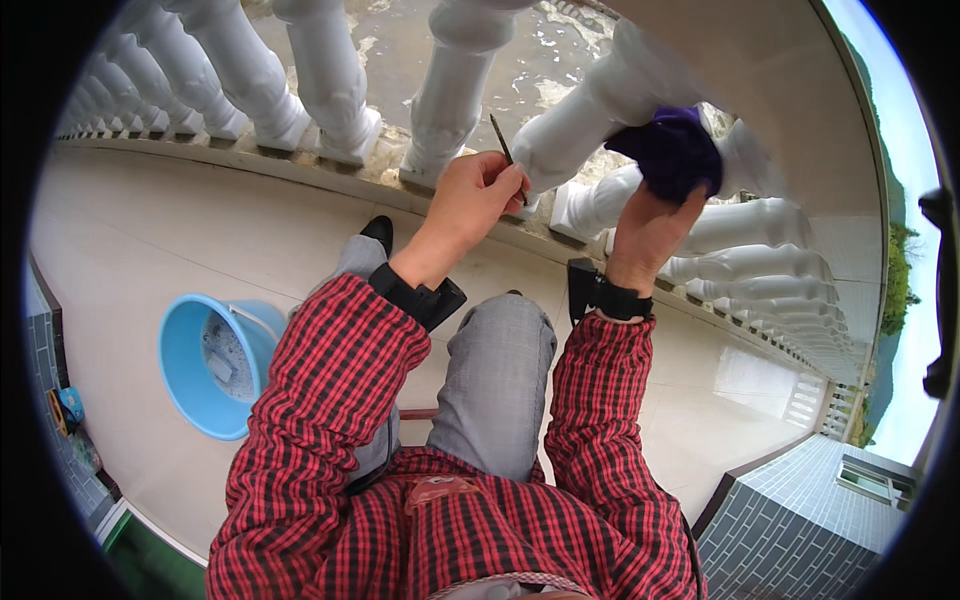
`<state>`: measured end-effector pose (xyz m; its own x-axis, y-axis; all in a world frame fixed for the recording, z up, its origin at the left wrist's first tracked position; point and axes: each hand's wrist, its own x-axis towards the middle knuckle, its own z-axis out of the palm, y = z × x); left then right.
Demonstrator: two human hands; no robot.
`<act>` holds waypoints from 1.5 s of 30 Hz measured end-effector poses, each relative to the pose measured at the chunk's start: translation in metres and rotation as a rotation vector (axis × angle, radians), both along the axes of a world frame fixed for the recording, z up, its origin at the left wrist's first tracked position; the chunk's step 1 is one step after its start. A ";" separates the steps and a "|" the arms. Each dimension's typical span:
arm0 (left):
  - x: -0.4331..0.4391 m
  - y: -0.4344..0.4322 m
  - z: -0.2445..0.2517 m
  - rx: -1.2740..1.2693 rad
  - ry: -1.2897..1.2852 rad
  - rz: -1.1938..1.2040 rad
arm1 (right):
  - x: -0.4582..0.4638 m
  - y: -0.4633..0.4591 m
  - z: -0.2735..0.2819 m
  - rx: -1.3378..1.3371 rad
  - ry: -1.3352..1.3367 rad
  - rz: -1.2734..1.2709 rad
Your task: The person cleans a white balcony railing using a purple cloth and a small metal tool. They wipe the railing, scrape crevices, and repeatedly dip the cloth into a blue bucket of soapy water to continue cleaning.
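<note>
My left hand (480,191) pinches a thin dark stick (501,139) between thumb and fingers, its long end pointing away from me towards the railing. In my right hand (652,229) is a bunched dark purple cloth (667,154). The cloth rests against the upper part of a white baluster (581,112), just below the handrail (780,97). That baluster stands directly in front of me, beyond both hands. The fingers of my right hand are partly hidden by the cloth.
A light blue bucket (176,375) stands on the tiled floor (150,217) at my left, with sudsy water and a pale block inside. White balusters (330,82) run along both sides. A grey brick wall (795,540) rises at lower right. Muddy ground (397,52) lies beyond the railing.
</note>
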<state>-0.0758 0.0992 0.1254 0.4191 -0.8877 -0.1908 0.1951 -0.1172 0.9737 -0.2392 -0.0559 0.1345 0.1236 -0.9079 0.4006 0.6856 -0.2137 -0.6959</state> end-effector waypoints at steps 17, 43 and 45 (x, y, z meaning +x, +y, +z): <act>0.025 0.007 0.004 -0.067 0.031 0.130 | 0.033 -0.014 -0.058 0.225 0.263 -0.106; 0.020 0.012 0.005 -0.114 0.000 0.111 | 0.039 -0.031 0.052 -0.511 0.391 -0.413; 0.021 0.014 0.006 -0.099 -0.009 0.110 | 0.033 -0.037 0.055 -0.755 0.740 -0.563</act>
<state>-0.0551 0.1136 0.1314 0.5161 -0.8507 -0.0999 0.1922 0.0014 0.9814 -0.2066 -0.0927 0.1895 0.2095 -0.4747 0.8549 -0.1490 -0.8795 -0.4519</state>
